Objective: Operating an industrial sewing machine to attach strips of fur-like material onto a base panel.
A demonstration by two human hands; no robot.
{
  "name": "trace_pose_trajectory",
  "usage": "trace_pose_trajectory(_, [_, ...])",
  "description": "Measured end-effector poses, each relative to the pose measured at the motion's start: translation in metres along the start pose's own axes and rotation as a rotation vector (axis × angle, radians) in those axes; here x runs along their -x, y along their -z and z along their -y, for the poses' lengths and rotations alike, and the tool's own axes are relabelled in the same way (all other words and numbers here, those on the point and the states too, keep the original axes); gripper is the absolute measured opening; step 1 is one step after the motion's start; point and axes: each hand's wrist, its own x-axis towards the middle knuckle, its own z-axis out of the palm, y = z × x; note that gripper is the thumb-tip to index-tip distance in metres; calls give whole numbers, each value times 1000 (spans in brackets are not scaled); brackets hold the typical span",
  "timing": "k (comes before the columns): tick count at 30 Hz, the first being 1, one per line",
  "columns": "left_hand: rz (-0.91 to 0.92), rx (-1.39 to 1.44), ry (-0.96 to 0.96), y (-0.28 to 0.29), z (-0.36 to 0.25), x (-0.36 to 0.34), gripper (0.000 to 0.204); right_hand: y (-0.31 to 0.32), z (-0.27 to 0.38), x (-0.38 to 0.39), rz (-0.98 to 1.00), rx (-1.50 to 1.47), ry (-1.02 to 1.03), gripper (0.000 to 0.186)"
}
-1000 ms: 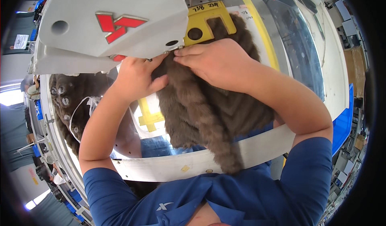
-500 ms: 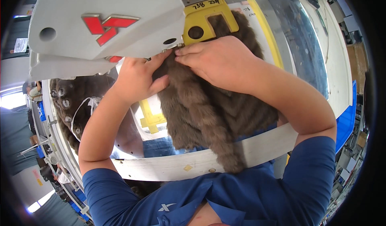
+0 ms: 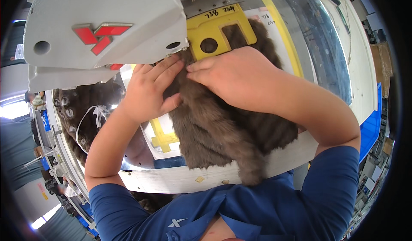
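A brown fur piece [image 3: 201,142] lies under both hands, with a thick raised fold running from the machine towards my body. My left hand [image 3: 150,88] rests at the fur's left edge, fingers stretched out and thumb spread apart; its fingertips reach the grey machine head [image 3: 146,5]. My right hand [image 3: 240,75] lies flat over the fur, fingers together beside the fold and thumb hidden. Beyond it, a yellow plate [image 3: 199,30] with a round hole and a square cut-out covers part of the fur. The machine head hides whatever is beneath it.
A pale rail [image 3: 171,181] crosses between the work surface and my body; the fur's end hangs over it. More dark fur [image 3: 81,112] with a white cord lies at left. Yellow tape [image 3: 285,39] edges the sheet. A blue bin [image 3: 371,125] stands at right.
The machine head has shifted left and slightly nearer. The yellow plate and the fur's near edge have come a little towards me. Both hands stay on the fur with little movement.
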Motion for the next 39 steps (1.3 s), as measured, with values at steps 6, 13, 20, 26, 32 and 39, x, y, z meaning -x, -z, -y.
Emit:
trace_pose_trajectory(6, [25, 18, 43, 0, -10, -4, 71, 9, 3, 3, 24, 28, 6, 24])
trace_pose_trajectory(13, [-28, 37, -14, -4, -7, -5, 75, 13, 1, 3, 80, 15, -8, 32])
trace_pose_trajectory(20, [-63, 71, -28, 0, -2, 4, 72, 14, 15, -9, 130, -15, -34, 34])
trace_pose_trajectory(26, [-86, 106, -41, -8, 0, 8, 71, 4, 13, -1, 12, -30, 26, 29])
trace_pose_trajectory(32, [-122, 42, 5, -14, -3, 15, 69, 40, 66, 50, 228, -472, -564, 34])
trace_pose_trajectory(39, [-167, -6, -69, -17, -10, 8, 64, 1, 130, 133, 500, -1288, -783, 44])
